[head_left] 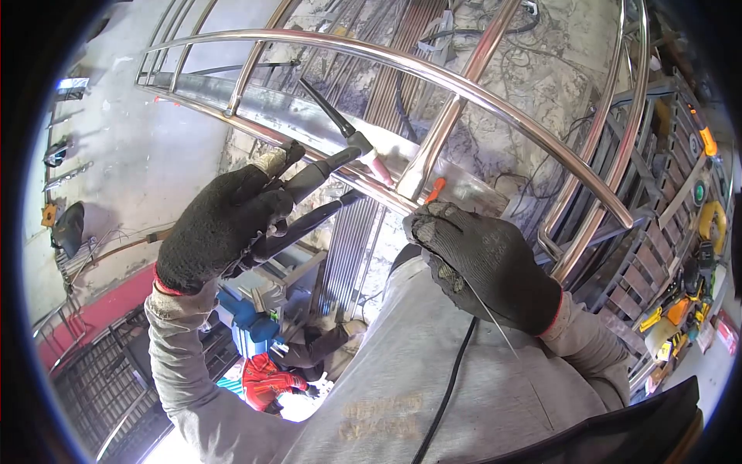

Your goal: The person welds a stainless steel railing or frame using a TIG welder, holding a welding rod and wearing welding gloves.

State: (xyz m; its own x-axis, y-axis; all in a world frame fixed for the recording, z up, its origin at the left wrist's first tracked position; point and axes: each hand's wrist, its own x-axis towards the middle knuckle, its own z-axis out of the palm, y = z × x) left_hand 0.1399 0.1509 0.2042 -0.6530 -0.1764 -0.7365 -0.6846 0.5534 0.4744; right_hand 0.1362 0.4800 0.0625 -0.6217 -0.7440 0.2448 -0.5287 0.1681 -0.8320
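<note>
My left hand [224,220], in a dark glove, is closed around the handle of a TIG welding torch [313,176]. The torch's pink nozzle points down at a joint of the shiny steel tube frame [371,50], close to where an upright tube meets the lower rail. Just right of that joint, my right hand [495,267], gloved too, pinches a thin metal filler rod [496,323], whose rear end trails down over the grey work clothing. A small orange piece [437,189] shows between the right hand and the upright tube.
Farther off at lower left, a person in red clothing [267,383] is beside a blue machine [251,321]. Yellow-and-black tools [680,309] lie at the right, near stacked metal bars [641,271]. A black cable [448,387] runs down across the clothing.
</note>
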